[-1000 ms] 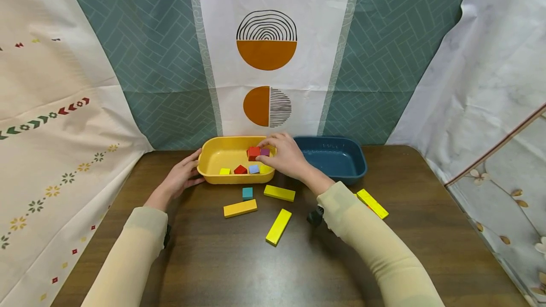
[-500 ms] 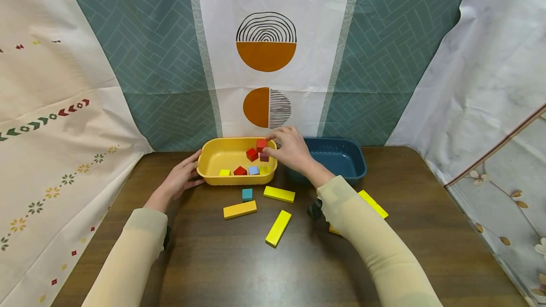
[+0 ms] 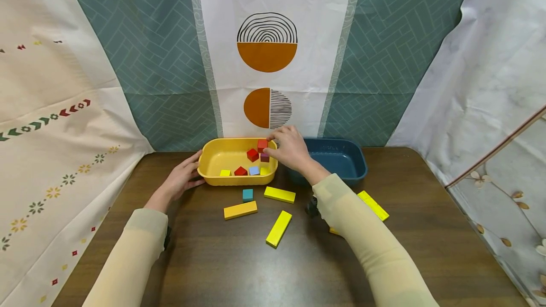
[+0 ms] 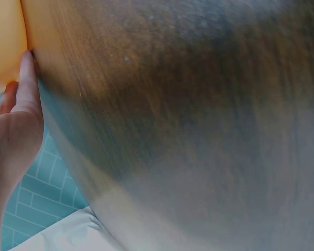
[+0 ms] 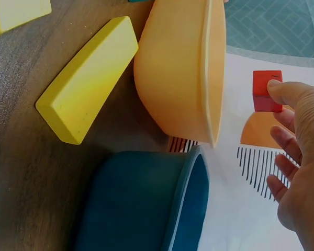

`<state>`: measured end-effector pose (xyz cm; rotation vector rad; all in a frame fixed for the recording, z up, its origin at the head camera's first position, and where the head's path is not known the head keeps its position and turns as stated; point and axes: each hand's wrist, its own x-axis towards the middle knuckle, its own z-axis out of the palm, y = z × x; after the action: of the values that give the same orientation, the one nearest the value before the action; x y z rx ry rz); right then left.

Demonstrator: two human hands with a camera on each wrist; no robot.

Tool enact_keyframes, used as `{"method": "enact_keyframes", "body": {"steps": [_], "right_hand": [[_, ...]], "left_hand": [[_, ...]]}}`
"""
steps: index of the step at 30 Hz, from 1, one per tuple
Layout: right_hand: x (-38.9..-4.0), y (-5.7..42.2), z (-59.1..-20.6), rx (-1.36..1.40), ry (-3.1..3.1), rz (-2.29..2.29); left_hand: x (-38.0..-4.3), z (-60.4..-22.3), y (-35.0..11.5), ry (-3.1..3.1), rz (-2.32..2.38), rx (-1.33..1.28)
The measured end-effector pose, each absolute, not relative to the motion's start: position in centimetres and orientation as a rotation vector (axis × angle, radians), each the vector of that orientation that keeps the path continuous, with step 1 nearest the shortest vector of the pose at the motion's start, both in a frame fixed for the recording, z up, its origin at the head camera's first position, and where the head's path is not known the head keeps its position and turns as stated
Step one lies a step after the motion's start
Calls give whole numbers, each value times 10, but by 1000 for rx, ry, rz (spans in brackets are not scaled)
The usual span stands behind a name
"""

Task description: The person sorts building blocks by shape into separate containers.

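My right hand [image 3: 292, 148] pinches a red cube [image 5: 267, 91] between thumb and fingers, above the right end of the yellow tub [image 3: 222, 181]. Inside that tub lie another red cube [image 3: 252, 155], a purple cube [image 3: 265, 158], a red block [image 3: 241, 171], a light blue cube [image 3: 254, 170] and two yellow pieces, one at the front left [image 3: 225, 173]. At the tub's left end, my left hand [image 3: 181, 176] rests against the outer wall with its fingers fairly straight. In the left wrist view, fingertips [image 4: 27, 60] touch the tub's side.
A dark blue tub [image 3: 337, 160] stands right of the yellow one. In front lie a teal cube [image 3: 248, 195], an orange block [image 3: 241, 210] and yellow blocks [image 3: 278, 229]. Another yellow block [image 3: 373, 205] lies beyond my right sleeve. A patterned cloth [image 3: 268, 108] hangs behind.
My right hand has lifted the red cube up and slightly right, away from the other red cube in the tub. The left hand has stayed in place.
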<state>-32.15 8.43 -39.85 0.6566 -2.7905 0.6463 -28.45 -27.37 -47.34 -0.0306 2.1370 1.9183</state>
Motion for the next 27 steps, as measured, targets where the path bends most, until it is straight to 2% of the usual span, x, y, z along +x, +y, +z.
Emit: {"method": "enact_keyframes", "body": {"steps": [14, 27], "right_hand": [[-327, 78, -412, 670, -2805, 440], [-327, 75, -416, 650, -2830, 426]], "left_hand": [[-273, -452, -266, 2077, 1942, -41], [-286, -476, -275, 2119, 1935, -18]]}}
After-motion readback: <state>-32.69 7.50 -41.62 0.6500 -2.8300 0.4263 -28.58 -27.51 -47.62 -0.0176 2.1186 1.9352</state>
